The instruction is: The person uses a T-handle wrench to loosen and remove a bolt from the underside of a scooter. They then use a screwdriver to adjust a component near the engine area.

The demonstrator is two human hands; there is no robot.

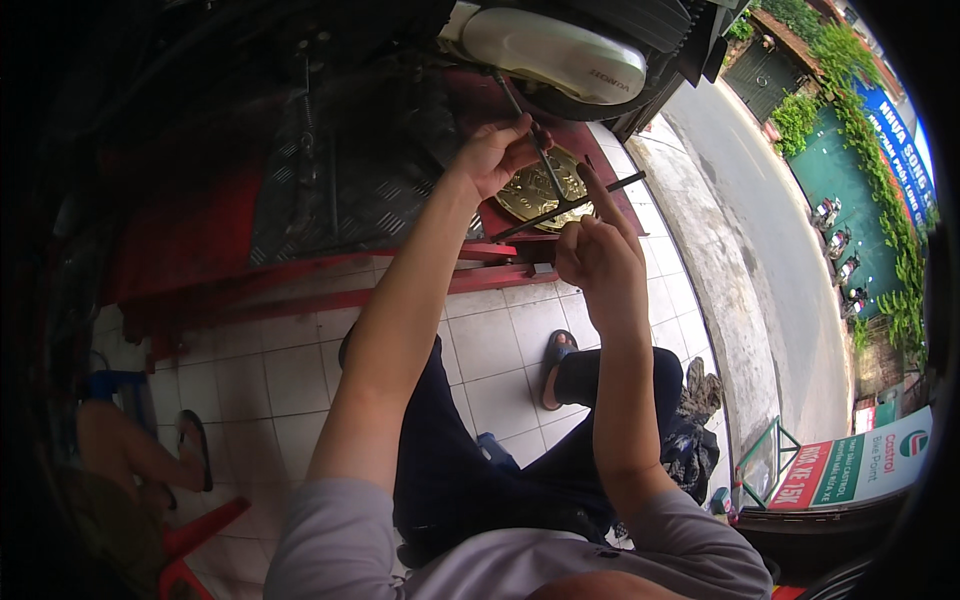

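A long T-handle wrench (553, 177) slants from the underside of a motorbike's pale engine or transmission cover (550, 55) toward me. My left hand (495, 158) is closed loosely around its shaft. Just right of the shaft, my right hand (605, 250) is at the crossbar. Its index finger stretches up across the bar, while the other fingers curl toward the palm. Whatever the wrench's far end sits on is hidden in shadow below the cover. Behind the crossbar lies a round gold embossed plate (530, 190) on the red lift platform.
A red lift frame (400, 290) with dark tread plate (340, 190) spans the space before me. White floor tiles (480, 340) lie below. Another person's leg (140, 440) and a red stool (205, 530) are at left. Black plastic bags (695, 440) and a sign (850, 465) stand right, beside the street.
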